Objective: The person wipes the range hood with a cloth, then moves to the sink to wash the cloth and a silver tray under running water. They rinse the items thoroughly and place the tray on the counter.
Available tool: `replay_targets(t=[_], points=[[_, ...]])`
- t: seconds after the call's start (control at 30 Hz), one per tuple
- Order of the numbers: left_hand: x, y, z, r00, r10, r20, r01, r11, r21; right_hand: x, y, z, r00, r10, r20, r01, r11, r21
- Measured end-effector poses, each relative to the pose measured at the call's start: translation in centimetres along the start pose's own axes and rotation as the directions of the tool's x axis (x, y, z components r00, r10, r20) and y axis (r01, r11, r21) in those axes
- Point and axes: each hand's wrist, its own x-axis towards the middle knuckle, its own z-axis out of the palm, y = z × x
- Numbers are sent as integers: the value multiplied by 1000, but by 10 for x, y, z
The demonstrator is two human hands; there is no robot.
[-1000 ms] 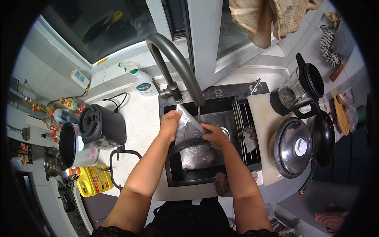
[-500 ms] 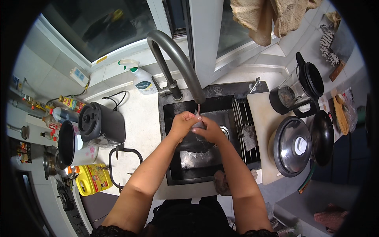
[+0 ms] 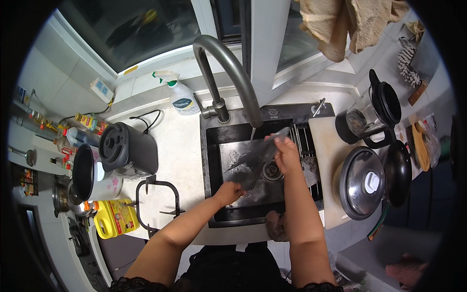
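Over the black sink (image 3: 212, 204), a thin dark grey see-through sheet (image 3: 257, 163), like a plastic bag, is stretched slantwise between my two hands. My right hand (image 3: 288, 155) pinches its upper right end, near the drying rack. Down at the lower left, my left hand (image 3: 229, 193) is closed on the other end, its fingertips partly hidden. A narrow stream of water falls from the grey gooseneck tap (image 3: 254, 114) just behind the sheet. The drain (image 3: 272, 171) shows beside the sheet's right edge.
A wire rack (image 3: 305, 146) lines the sink's right side, beside a cutting board (image 3: 323, 146) bearing a lidded pot (image 3: 361, 182). A blender jug (image 3: 357, 117) stands behind. Spray bottle (image 3: 182, 99), dark appliance (image 3: 129, 151) and yellow jug (image 3: 116, 217) are at left.
My hands have moved apart from under the tap, right hand to the right, left hand down toward me. The bunched grey sheet is now spread out between them.
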Motion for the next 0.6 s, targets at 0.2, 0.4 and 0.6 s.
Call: replay_targets(t=[0.2, 0.4, 0.6], points=[[8, 10, -26, 830, -98, -549, 32, 991, -128, -4, -8, -21, 999, 20, -29, -14, 981, 192], [73, 29, -89, 755, 294, -586, -226, 956, 188, -1, 9, -3, 992, 124, 19, -125, 951, 282], [88, 29, -101, 931, 74, -358, -58, 997, 55, 0, 2, 20, 940, 191, -283, -274, 915, -295]])
